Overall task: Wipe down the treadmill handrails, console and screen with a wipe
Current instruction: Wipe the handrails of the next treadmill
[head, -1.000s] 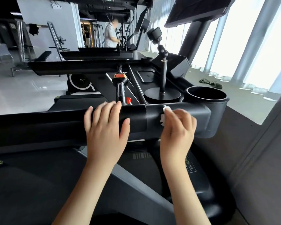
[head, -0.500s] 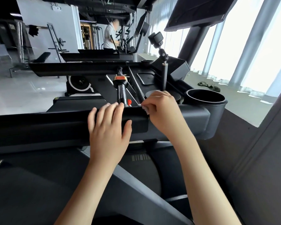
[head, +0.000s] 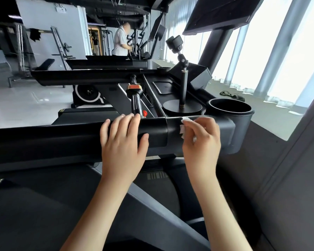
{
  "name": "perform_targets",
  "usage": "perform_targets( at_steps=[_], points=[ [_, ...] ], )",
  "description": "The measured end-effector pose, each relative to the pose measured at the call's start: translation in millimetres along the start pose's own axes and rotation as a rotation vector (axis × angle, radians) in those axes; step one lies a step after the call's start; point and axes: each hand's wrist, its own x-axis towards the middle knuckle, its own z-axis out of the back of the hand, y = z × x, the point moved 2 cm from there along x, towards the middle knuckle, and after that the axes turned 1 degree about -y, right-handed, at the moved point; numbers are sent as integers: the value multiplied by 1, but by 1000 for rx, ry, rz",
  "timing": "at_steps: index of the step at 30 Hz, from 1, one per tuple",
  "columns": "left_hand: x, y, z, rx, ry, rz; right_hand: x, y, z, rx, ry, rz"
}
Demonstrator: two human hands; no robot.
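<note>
Nearby, bright windows (head: 288, 60) flank the black handrail (head: 43, 142).

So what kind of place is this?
Most likely a gym: a treadmill handrail with a white wipe pressed to it, a weight bench and plate rack behind on the left, and another person at a machine farther back.

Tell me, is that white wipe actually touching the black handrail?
Touching. The head view shows the right hand pressing the wipe flat against the handrail, with no gap visible between them.
</note>
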Motion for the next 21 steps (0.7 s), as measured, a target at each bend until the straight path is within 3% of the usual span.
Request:
perform_targets(
  at_steps=[5,10,15,21],
  points=[
    [0,0,0,1,7,-4,-36,10,-6,51,24,49],
    [2,5,2,-1,34,-34,-42,-12,-4,-38,-146,-110],
    [2,5,3,-14,39,-41,-67,6,-20,88,-62,-32],
    [8,21,11,-115,63,-85,-70,3,-20,40,-194,-175]
  ],
)
